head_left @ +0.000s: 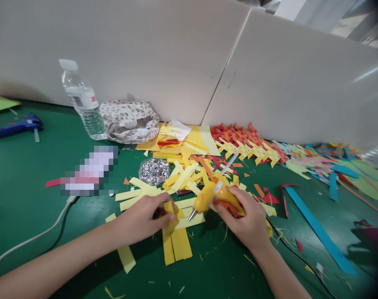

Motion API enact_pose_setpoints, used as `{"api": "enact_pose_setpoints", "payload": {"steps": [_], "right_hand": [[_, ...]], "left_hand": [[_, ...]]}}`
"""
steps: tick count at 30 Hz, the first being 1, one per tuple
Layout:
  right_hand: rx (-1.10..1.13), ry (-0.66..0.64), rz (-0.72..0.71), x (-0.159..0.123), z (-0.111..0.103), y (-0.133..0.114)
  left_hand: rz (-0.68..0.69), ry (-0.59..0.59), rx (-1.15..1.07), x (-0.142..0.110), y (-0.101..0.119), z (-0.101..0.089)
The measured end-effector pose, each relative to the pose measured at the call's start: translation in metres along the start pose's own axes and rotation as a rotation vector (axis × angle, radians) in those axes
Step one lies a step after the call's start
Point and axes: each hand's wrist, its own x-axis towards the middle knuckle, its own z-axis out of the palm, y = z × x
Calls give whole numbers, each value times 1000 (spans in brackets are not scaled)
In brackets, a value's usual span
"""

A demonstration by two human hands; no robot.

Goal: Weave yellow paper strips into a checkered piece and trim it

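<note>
The water bottle [83,99] has a label with red marks and a small barcode on it, but the marks are too small and blurry to read. A flat thing [89,170] on the green bench [27,199] is blurred out, so nothing on it can be read either. The yellow glue gun [212,195], the blue glue gun [16,126] and the paper strips [176,243] show no words or numbers.
</note>
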Motion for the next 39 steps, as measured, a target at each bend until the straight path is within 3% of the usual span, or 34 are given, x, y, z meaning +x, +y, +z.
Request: {"api": "enact_pose_setpoints", "payload": {"steps": [6,12,15,18,22,25,28,33,39], "right_hand": [[-186,-30,339,10,-5,20],[-367,-153,385,6,1,33],[-444,-193,314,5,2,34],[-463,-59,237,7,-2,29],[-302,139,63,10,-5,12],[-120,150,-80,7,-2,-6],[54,35,-234,1,1,-26],[326,-294,-509,-7,-4,-55],[350,-487,-715,-15,-2,-67]], "left_hand": [[20,-33,-173,-3,5,-4],[-25,-56,-133,0,-2,1],[8,-57,-132,1,-5,3],[17,-63,-145,1,-5,3],[18,-66,-150,1,-3,2],[19,-72,-160,2,-5,3],[35,-59,-176,3,-8,6],[61,-18,-164,4,-11,10],[48,7,-165,3,-11,11]]}}
